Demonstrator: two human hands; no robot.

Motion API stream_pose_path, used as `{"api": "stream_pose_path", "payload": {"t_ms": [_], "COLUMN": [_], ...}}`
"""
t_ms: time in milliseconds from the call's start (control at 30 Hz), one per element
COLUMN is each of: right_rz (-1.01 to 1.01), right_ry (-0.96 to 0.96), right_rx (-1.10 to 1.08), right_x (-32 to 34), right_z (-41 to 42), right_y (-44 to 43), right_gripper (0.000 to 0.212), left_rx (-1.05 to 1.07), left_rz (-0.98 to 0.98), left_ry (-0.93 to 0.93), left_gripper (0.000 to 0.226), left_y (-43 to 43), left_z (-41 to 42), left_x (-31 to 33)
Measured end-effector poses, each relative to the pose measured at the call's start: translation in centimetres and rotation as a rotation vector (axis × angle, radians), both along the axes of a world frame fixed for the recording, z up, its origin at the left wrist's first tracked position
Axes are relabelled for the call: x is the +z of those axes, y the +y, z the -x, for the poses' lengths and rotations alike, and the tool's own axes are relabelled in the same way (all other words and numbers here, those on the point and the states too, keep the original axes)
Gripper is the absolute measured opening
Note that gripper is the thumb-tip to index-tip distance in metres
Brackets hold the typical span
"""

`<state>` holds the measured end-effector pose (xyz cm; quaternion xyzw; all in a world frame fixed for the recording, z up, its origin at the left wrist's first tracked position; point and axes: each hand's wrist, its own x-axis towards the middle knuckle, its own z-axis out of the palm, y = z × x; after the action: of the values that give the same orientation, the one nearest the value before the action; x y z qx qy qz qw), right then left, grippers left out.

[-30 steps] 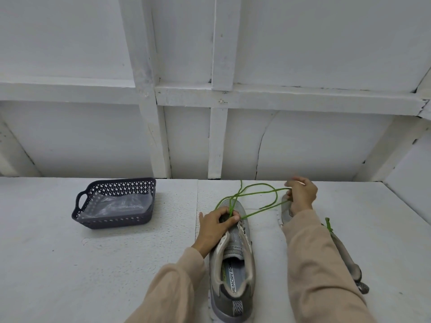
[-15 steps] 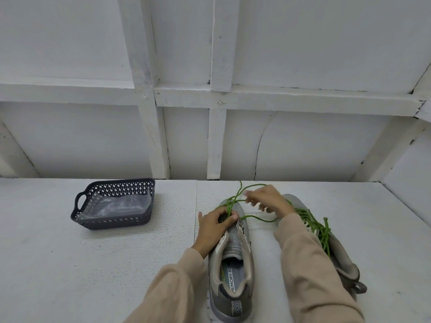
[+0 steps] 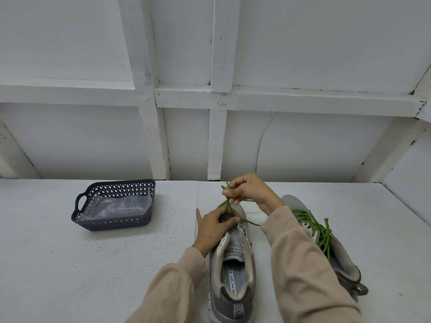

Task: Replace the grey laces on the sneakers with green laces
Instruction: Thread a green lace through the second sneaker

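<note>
Lacing the first eyelets with green – both hands busy

Near sneaker [image 3: 233, 248] sits on the white table [image 3: 70, 264] right in front of the person, heel toward the camera, with most of its eyelets unlaced. The left hand [image 3: 215, 226] is curled over its front end, gripping the shoe right where the green lace [image 3: 250, 222] comes out. The right hand [image 3: 249, 192] is raised above the toe and pinches a bunch of lace strands between its fingertips – one loose strand trails off to the right under the wrist. The second sneaker [image 3: 345, 269] lies just beside it on the right, angled a bit, already strung with its own green lacing [image 3: 323, 234]. Off to the left, well apart, there's a dark basket [image 3: 112, 223] with a clear plastic bag [image 3: 116, 206] inside.
</note>
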<state>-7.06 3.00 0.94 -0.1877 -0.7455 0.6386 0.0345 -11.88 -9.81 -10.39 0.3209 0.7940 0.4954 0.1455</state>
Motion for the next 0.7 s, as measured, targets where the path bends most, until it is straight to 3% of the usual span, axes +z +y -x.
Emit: {"api": "stream_pose_path", "payload": {"t_ms": [133,400,500,567,700], "right_rz": [0.045,0.308,0.353,0.388,0.263], "right_ry": [0.056,0.339,0.316,0.290,0.151], "right_rx": [-0.014,-0.105,-0.067,-0.055,-0.109], "right_x": [1.8,6.2,5.7,5.1,3.1], "right_z": [0.3,0.3,0.4,0.5,0.5], "right_y": [-0.1,0.5,-0.2,-0.2,1.1], "right_gripper": [0.007,0.011,0.003,0.011,0.011], "left_rx": [0.028,0.010,-0.058,-0.055,0.161], "left_rz": [0.016,-0.060,-0.194,-0.267,-0.372], "left_ry": [-0.022,-0.081,-0.205,-0.245,-0.337], "left_gripper": [0.021,0.009,0.009,0.022,0.029], "left_y": [-0.1,-0.1,0.0,-0.1,0.1], "left_z": [-0.1,-0.3,-0.3,-0.4,-0.2], "left_x": [0.2,0.2,0.2,0.5,0.6]}}
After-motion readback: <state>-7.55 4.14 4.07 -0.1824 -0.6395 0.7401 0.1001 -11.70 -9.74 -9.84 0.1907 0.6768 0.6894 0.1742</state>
